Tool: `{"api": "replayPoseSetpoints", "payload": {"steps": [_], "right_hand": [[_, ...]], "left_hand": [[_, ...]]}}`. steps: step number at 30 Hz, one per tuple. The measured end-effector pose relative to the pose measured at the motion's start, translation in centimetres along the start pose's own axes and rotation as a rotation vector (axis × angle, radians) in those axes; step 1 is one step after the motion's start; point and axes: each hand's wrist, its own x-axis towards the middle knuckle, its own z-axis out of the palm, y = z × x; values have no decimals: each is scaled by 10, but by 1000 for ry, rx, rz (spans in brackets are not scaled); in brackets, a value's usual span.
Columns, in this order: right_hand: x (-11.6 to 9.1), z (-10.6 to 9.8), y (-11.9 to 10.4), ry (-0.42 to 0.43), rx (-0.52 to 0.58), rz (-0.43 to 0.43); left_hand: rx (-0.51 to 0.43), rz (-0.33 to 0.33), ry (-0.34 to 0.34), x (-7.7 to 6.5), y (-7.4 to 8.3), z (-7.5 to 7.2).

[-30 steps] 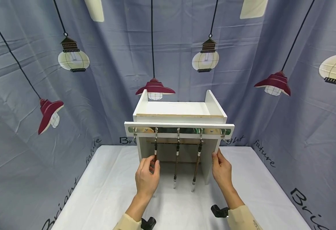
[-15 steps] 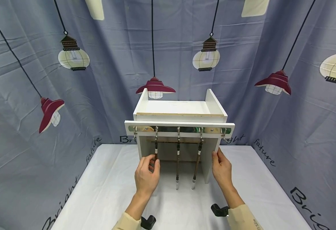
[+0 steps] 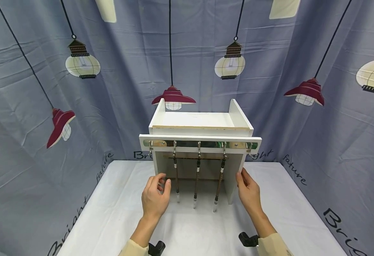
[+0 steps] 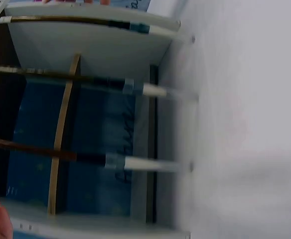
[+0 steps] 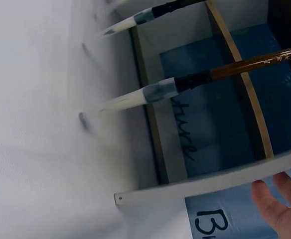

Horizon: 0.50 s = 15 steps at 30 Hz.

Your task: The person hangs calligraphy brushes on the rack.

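Observation:
Three calligraphy brushes hang tip-down from metal hooks on the front rail [image 3: 201,138] of a white stand: a left brush [image 3: 176,177], a middle brush [image 3: 196,181] and a right brush [image 3: 218,185]. To the left of the left brush, my left hand [image 3: 155,195] is empty, its fingers loosely bent. In the left wrist view its fingertips [image 4: 2,221] lie near the stand's left panel [image 4: 85,226]. My right hand [image 3: 249,192] touches the stand's right panel [image 5: 205,186] at its front edge; its fingertips [image 5: 261,188] rest along that panel in the right wrist view.
An open shelf tray [image 3: 198,119] with raised sides tops the stand. The white table [image 3: 126,199] lies under everything, with a grey-blue curtain [image 3: 126,92] printed with lamps behind. Black wrist mounts [image 3: 248,239] show at the sleeves.
My left hand has come off the left brush and drawn back left. That brush now hangs free, its tip showing. My right hand stays at the panel, shifted slightly.

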Motion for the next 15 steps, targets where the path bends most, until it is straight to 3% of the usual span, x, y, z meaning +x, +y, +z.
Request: {"api": "replayPoseSetpoints", "payload": {"steps": [3, 7, 15], "right_hand": [[-3, -5, 2, -35, -17, 1], [-9, -12, 9, -56, -98, -44], [-19, -29, 26, -78, -250, -266]], "left_hand": [[12, 1, -54, 3, -9, -9], [46, 1, -177, 7, -25, -22], [190, -55, -417, 14, -57, -46]]}}
